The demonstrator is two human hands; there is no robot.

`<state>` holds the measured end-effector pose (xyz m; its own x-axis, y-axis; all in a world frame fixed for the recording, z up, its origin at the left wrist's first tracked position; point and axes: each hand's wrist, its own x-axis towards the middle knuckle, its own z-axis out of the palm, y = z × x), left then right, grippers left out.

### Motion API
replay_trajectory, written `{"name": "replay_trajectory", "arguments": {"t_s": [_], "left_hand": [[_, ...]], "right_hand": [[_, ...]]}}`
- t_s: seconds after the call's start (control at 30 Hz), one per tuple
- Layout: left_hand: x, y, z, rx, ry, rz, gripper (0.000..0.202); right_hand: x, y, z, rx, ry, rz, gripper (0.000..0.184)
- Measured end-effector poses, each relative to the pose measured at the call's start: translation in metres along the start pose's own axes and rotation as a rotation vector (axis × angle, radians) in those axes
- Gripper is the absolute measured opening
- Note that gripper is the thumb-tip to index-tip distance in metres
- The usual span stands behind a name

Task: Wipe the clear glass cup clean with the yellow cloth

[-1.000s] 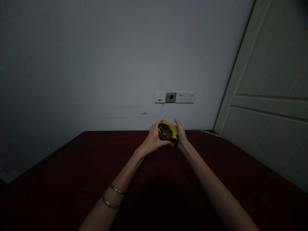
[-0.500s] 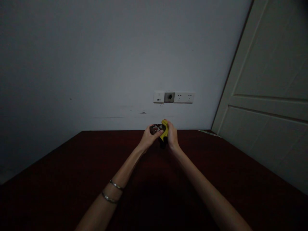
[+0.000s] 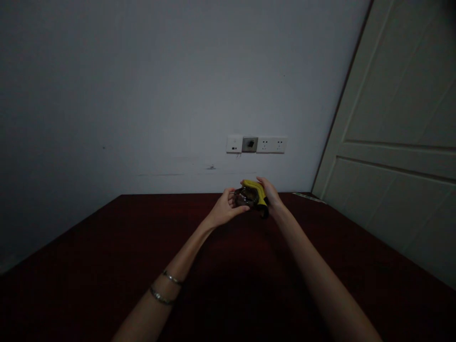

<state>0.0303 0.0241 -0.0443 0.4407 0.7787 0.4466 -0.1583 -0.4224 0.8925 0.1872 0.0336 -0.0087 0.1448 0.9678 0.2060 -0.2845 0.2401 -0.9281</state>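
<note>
Both my arms reach out over a dark red table [image 3: 107, 266]. My left hand [image 3: 224, 210] is closed on a small dark shiny object [image 3: 244, 197], held just above the far part of the table. My right hand [image 3: 271, 197] presses a yellow cloth [image 3: 257, 190] against that object, fingers curled over the cloth. I cannot make out what the dark object is in the dim light. Two thin bracelets [image 3: 166, 287] sit on my left wrist.
A grey wall rises behind the table, with a row of white sockets and a switch [image 3: 256, 144] above the hands. A pale panelled door [image 3: 399, 142] stands at the right. The room is dim.
The hands turned the object and the cloth: half a second ago the cloth was bunched between the hands, now it lies over the object's right side. Both hands shifted slightly to the right.
</note>
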Motion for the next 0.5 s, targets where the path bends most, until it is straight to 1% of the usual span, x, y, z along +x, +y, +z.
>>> {"name": "replay_trajectory", "arguments": {"t_s": [0.1, 0.2, 0.27, 0.4, 0.5], "left_hand": [[0.0, -0.002, 0.001, -0.012, -0.039, 0.016, 0.064], [-0.001, -0.004, -0.001, 0.006, -0.026, 0.033, 0.06], [-0.002, -0.005, -0.003, 0.047, 0.007, 0.03, 0.057], [-0.002, -0.003, -0.005, 0.185, 0.049, 0.067, 0.051], [-0.002, -0.001, -0.006, 0.277, 0.1, 0.117, 0.055]], "right_hand": [[-0.004, -0.003, 0.003, 0.021, -0.101, 0.167, 0.037], [-0.01, -0.003, 0.009, 0.047, -0.129, 0.237, 0.04], [-0.013, -0.002, 0.013, 0.064, -0.107, 0.237, 0.04], [-0.017, 0.003, 0.021, 0.099, -0.017, 0.175, 0.034], [-0.021, 0.004, 0.029, 0.118, 0.025, 0.137, 0.032]]}}
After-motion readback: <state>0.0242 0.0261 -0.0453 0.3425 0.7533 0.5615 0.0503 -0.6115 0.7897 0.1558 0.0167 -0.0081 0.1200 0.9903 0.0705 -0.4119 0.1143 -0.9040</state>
